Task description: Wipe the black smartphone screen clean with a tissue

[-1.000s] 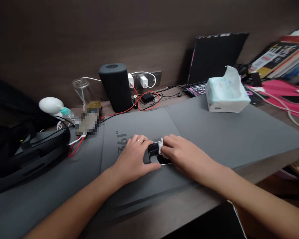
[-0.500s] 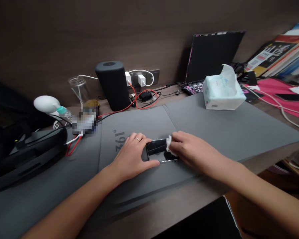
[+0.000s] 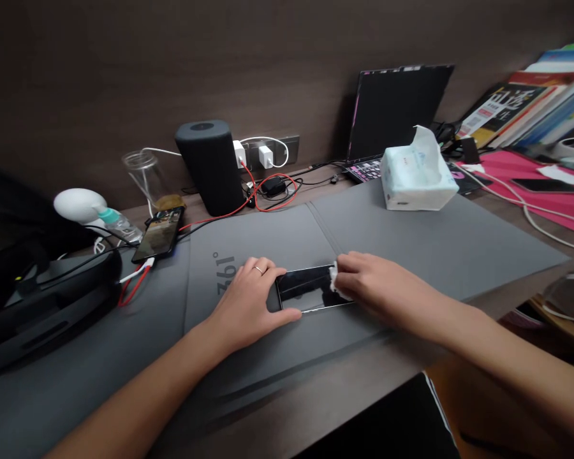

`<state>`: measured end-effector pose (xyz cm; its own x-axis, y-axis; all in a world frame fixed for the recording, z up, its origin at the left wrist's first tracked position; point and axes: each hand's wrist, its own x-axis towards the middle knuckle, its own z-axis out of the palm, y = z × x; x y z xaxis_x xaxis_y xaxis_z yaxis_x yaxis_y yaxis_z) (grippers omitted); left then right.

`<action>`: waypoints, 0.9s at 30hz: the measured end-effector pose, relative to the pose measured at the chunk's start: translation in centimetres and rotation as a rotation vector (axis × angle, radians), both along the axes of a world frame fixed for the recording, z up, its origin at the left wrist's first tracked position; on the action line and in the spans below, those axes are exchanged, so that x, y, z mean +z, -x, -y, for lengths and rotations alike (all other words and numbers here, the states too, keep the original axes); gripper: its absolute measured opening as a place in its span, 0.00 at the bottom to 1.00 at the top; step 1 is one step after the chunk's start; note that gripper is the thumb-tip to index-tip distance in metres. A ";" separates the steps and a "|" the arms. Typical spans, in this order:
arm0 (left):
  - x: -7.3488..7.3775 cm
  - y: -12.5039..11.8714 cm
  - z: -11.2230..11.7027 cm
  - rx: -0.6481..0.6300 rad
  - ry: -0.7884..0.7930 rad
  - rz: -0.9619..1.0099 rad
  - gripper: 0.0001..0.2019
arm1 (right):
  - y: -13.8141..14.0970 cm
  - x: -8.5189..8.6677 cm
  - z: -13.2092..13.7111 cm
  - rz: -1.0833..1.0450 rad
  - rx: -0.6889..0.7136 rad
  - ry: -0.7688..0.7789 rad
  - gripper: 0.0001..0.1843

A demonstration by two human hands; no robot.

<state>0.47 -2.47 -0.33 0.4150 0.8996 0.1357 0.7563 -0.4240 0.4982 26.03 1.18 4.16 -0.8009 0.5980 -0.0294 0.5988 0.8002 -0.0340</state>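
Observation:
A black glossy smartphone lies face up on a grey mat. My left hand, with a ring on one finger, grips the phone's left end, fingers at the far edge and thumb along the near edge. Pinched in the closed fingers of my right hand is a crumpled white tissue, pressed against the right part of the screen. My right hand hides the phone's right end and much of the tissue.
A tissue pack stands on the mat's far right, before a laptop. At the back are a black speaker and tangled cables. Leftward lie a second phone, a spray bottle and a glass jar. Books lean at right.
My right hand has slid the tissue slightly right along the screen, uncovering more of the glass. My left hand keeps its grip on the phone. The view has shifted a little.

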 end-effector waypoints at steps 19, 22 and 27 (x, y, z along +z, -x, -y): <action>-0.1 0.1 0.1 -0.008 -0.017 0.001 0.26 | 1.4 -0.2 0.2 -0.088 -0.022 0.077 0.12; -0.1 0.1 0.1 -0.020 -0.008 -0.017 0.25 | 3.9 -0.3 0.5 -0.094 0.017 0.063 0.10; -0.2 0.2 0.2 -0.019 -0.018 -0.022 0.26 | 0.9 -0.4 0.1 -0.119 -0.049 0.122 0.13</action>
<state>0.32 -2.67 -0.58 0.4354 0.8889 0.1425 0.7585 -0.4475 0.4737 25.10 1.10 3.74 -0.7733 0.6340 -0.0106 0.6225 0.7560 -0.2025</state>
